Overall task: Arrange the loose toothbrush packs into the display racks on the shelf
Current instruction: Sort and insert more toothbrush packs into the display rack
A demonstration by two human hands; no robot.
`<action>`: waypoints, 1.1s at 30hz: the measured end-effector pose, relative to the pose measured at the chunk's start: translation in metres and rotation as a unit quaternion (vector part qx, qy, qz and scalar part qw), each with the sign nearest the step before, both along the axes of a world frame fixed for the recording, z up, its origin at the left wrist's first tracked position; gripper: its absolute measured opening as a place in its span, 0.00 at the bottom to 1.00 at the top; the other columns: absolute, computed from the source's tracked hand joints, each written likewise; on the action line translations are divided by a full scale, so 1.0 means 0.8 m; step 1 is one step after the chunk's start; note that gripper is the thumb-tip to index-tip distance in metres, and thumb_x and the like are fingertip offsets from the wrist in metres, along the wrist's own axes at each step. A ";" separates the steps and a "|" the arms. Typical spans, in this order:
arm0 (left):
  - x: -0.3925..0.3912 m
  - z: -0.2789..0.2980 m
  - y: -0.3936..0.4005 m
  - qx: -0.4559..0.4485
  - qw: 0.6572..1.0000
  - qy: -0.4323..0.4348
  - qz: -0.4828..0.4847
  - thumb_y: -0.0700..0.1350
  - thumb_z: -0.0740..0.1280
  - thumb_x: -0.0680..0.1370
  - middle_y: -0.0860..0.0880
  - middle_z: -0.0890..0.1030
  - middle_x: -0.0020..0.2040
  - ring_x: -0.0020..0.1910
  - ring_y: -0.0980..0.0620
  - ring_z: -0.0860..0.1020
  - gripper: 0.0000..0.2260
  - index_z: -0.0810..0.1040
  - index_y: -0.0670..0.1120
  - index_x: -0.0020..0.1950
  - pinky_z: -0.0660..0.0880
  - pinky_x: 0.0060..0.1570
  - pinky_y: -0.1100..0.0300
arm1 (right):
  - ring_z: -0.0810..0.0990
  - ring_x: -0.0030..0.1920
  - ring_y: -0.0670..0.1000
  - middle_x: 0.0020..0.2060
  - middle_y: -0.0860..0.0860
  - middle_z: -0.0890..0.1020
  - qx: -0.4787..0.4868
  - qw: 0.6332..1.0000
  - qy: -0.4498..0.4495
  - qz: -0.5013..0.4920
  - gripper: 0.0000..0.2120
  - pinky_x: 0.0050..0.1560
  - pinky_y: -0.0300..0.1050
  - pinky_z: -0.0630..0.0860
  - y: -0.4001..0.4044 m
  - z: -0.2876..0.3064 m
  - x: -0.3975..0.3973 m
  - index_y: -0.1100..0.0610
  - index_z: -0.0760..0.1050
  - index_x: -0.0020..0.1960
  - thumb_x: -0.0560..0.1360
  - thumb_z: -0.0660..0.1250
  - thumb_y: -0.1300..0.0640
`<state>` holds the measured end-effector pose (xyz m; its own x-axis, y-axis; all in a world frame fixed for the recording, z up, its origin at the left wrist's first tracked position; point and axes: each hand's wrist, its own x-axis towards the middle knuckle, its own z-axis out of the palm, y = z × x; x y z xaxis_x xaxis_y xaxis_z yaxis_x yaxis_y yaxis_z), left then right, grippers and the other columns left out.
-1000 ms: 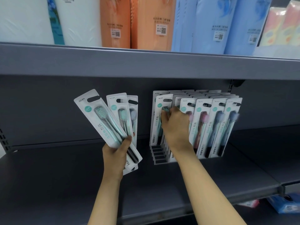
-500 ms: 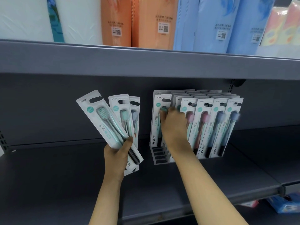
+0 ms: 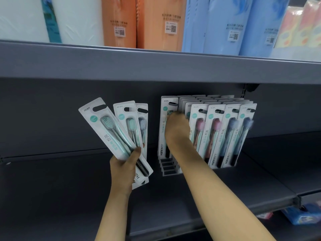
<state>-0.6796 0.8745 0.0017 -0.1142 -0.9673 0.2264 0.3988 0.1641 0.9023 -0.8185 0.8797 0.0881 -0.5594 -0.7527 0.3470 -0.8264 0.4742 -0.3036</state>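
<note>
My left hand grips the lower ends of three loose toothbrush packs, fanned out and upright, left of the rack. The grey display rack stands on the shelf against the back panel. Its right columns hold several packs with pink and blue brushes. My right hand reaches into the left part of the rack and holds a green-brush pack standing in the leftmost column. Its fingertips are blurred and partly hidden behind the packs.
The dark grey shelf board stretches left and right of the rack. The upper shelf hangs close overhead, loaded with white, orange and blue tissue packs. A blue packet lies below the shelf edge at lower right.
My right hand has pushed up and deeper into the rack with the green-brush pack. The left hand and its fan of packs have barely shifted.
</note>
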 end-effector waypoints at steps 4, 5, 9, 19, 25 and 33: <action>0.001 -0.002 0.000 0.003 1.000 -0.002 0.000 0.35 0.69 0.75 0.48 0.86 0.47 0.52 0.50 0.83 0.08 0.83 0.46 0.50 0.78 0.55 0.51 | 0.79 0.57 0.55 0.57 0.58 0.78 -0.027 0.999 -0.024 -0.013 0.13 0.52 0.44 0.75 0.003 0.006 0.004 0.66 0.71 0.59 0.76 0.57 0.73; 0.001 -0.003 0.001 0.003 1.000 -0.001 -0.001 0.35 0.69 0.75 0.49 0.86 0.47 0.52 0.50 0.83 0.08 0.83 0.46 0.50 0.78 0.55 0.51 | 0.79 0.57 0.55 0.56 0.58 0.78 -0.025 0.999 -0.019 -0.007 0.13 0.52 0.44 0.75 0.003 0.006 0.003 0.66 0.72 0.58 0.76 0.57 0.73; 0.003 -0.001 0.006 -0.001 1.000 0.005 0.002 0.35 0.69 0.75 0.50 0.86 0.45 0.51 0.50 0.83 0.09 0.82 0.47 0.49 0.78 0.55 0.52 | 0.81 0.54 0.54 0.53 0.57 0.80 -0.026 1.000 -0.003 0.008 0.10 0.49 0.42 0.76 0.006 0.004 0.002 0.65 0.74 0.56 0.77 0.58 0.70; 0.011 0.003 0.009 -0.005 1.000 0.004 0.004 0.34 0.68 0.75 0.51 0.86 0.46 0.51 0.52 0.83 0.09 0.82 0.47 0.50 0.78 0.55 0.53 | 0.81 0.51 0.58 0.51 0.61 0.80 -0.111 0.991 -0.070 0.029 0.09 0.51 0.47 0.79 0.003 0.002 -0.002 0.67 0.75 0.53 0.78 0.58 0.68; 0.015 0.002 0.007 -0.007 1.000 -0.001 0.004 0.34 0.68 0.76 0.52 0.86 0.46 0.51 0.53 0.83 0.09 0.83 0.48 0.49 0.77 0.54 0.55 | 0.81 0.49 0.59 0.50 0.62 0.80 -0.117 0.991 -0.061 0.022 0.10 0.47 0.47 0.78 -0.003 0.000 -0.002 0.68 0.75 0.52 0.78 0.57 0.66; 0.015 0.007 0.002 -0.006 1.000 -0.006 0.008 0.35 0.68 0.76 0.52 0.86 0.46 0.51 0.53 0.83 0.09 0.83 0.47 0.49 0.78 0.54 0.56 | 0.82 0.48 0.56 0.46 0.58 0.82 -0.100 0.993 -0.062 0.002 0.08 0.43 0.43 0.75 -0.006 0.015 -0.011 0.65 0.76 0.49 0.79 0.60 0.62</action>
<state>-0.6673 0.8760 0.0074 -0.1016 -0.9661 0.2371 0.3849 0.1816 0.9049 -0.8277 0.8750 0.1004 -0.6052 -0.6774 0.4182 -0.7778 0.3913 -0.4918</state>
